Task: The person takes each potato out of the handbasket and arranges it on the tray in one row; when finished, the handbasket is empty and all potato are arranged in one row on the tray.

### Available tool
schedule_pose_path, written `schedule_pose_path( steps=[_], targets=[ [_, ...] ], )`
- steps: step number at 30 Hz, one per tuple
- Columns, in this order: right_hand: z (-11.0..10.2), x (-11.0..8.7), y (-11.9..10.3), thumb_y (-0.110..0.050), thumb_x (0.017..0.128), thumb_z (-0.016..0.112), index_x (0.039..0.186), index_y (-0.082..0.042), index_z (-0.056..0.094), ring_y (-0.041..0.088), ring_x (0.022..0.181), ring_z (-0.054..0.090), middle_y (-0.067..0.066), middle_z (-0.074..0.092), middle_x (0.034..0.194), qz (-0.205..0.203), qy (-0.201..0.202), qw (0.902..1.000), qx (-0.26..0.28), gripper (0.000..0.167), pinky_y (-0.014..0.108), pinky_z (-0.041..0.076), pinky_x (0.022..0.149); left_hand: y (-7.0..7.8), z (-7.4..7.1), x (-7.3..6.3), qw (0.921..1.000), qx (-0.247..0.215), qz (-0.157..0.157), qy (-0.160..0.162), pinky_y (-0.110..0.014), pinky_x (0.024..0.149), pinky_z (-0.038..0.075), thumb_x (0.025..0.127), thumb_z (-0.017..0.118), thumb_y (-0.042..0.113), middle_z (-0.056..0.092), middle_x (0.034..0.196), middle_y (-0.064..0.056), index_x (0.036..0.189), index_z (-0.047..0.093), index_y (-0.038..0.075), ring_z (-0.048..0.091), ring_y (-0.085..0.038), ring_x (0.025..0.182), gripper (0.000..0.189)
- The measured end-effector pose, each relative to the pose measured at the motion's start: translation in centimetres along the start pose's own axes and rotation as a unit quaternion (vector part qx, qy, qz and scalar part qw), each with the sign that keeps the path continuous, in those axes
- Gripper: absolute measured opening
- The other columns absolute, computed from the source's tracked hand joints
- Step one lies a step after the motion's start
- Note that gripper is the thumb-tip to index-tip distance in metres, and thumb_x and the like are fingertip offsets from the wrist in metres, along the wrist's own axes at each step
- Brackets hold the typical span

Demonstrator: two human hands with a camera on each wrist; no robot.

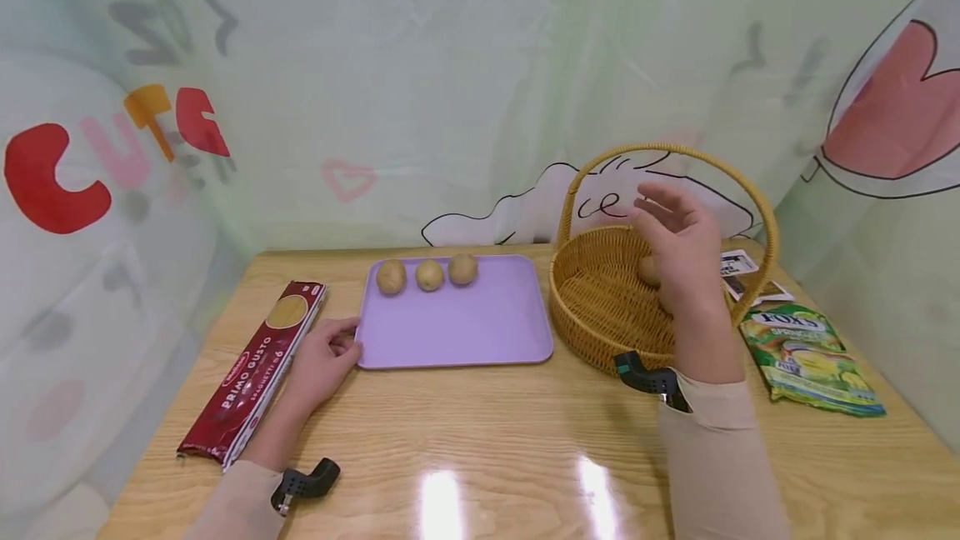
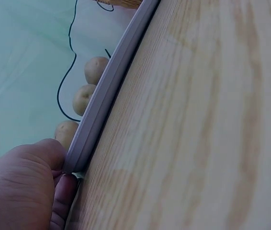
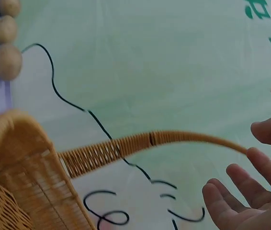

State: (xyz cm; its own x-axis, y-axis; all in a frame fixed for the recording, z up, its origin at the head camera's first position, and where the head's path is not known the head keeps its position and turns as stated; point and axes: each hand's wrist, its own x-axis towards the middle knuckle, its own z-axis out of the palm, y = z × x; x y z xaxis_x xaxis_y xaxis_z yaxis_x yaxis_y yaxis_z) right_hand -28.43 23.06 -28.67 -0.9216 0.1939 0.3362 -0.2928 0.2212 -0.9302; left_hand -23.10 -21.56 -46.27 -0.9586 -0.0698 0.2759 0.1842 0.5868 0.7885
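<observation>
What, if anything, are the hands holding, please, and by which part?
The left hand pinches the purple tray by its left edge, toward the near corner; the right hand holds nothing.

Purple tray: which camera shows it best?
The head view: it shows nearly the whole purple tray from above. The left wrist view catches it only edge-on, along one side; the right wrist view has just a strip at the picture's left border.

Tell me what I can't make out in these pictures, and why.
Potatoes in the basket, head view: partly behind the right hand; count unsure.
Flat packet, head view: the basket handle covers part.
Small print on the Fox's bag, head view: too small.
Top of the tray, left wrist view: hidden by its rim.
Right hand, right wrist view: the right edge cuts it off.
</observation>
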Motion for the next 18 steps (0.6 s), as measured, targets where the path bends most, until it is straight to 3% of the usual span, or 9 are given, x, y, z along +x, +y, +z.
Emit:
schedule_pose_path(
  steps=[9, 13, 18],
  targets=[
    [-3.7, 1.3, 0.7, -0.029, 0.093, 0.066, 0.123, -0.013, 0.065, 0.009, 0.108, 0.053, -0.004, 0.059, 0.122, 0.037, 0.063, 0.9956, -0.059, 0.035, 0.027, 0.04, 0.087, 0.4, -0.1, -0.2, 1.0, 0.006, 0.005, 0.005, -0.018, 0.066, 0.05, 0.083, 0.07, 0.0, 0.063, 0.095, -0.012, 0.12, 0.065, -0.004, 0.06, -0.016, 0.079, 0.038],
    [-4.5, 1.9, 1.5, -0.033, 0.092, 0.066, 0.122, -0.012, 0.065, 0.005, 0.104, 0.052, -0.007, 0.06, 0.117, 0.049, 0.054, 0.9936, -0.086, 0.037, 0.026, 0.039, 0.082, 0.4, -0.3, -0.1, 0.9999, 0.009, 0.012, 0.006, -0.018, 0.066, 0.05, 0.083, 0.069, -0.001, 0.062, 0.095, -0.012, 0.12, 0.065, -0.004, 0.059, -0.017, 0.079, 0.038],
    [-4.4, 3.0, 2.6, -0.042, 0.092, 0.062, 0.122, -0.013, 0.063, 0.01, 0.105, 0.054, -0.002, 0.059, 0.117, 0.047, 0.0, 0.9869, -0.155, 0.041, 0.027, 0.042, 0.082, 0.5, -0.2, -0.3, 1.0, 0.006, 0.006, 0.005, -0.018, 0.066, 0.05, 0.083, 0.069, 0.0, 0.062, 0.096, -0.012, 0.121, 0.065, -0.003, 0.059, -0.017, 0.08, 0.038]
  ],
)
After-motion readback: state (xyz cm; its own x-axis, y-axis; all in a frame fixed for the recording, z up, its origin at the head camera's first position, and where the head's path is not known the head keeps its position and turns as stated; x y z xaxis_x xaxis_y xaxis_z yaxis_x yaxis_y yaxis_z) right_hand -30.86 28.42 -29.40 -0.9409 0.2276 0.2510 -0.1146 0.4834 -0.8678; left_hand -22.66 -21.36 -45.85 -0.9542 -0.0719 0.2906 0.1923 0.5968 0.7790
